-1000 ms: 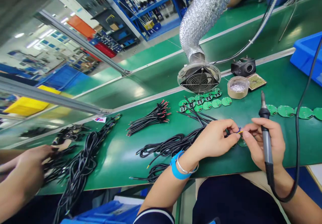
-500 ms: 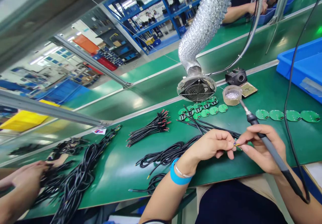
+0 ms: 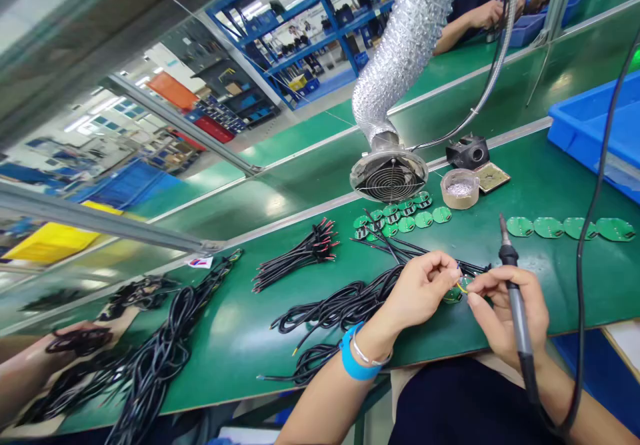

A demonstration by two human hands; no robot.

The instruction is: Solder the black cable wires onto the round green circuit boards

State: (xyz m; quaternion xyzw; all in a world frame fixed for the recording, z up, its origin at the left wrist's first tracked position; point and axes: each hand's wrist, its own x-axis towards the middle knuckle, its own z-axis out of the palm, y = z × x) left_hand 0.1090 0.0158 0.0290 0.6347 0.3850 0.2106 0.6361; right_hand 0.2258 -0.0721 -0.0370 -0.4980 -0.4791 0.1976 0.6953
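My left hand (image 3: 425, 285), with a blue wristband, pinches thin wires at the right of centre. A yellow wire (image 3: 461, 288) runs between its fingertips and those of my right hand (image 3: 515, 302). The soldering iron (image 3: 517, 312) rests in my right hand, its tip pointing up and away. Just beneath the fingertips lies a green round circuit board (image 3: 454, 294), partly hidden by my left hand. Black cables (image 3: 345, 305) spread over the table to the left of my hands.
A fume extractor (image 3: 389, 175) hangs above two rows of boards (image 3: 407, 224). Behind them stands a solder tub (image 3: 460, 189). More boards (image 3: 547, 227) and a blue tray (image 3: 600, 132) are right. Another person's hands handle cables (image 3: 83, 340) far left.
The iron's tip has swung away from the solder tub and now points up. My hands have shifted slightly left, and a board shows beneath them. The co-worker at left has lifted some cable.
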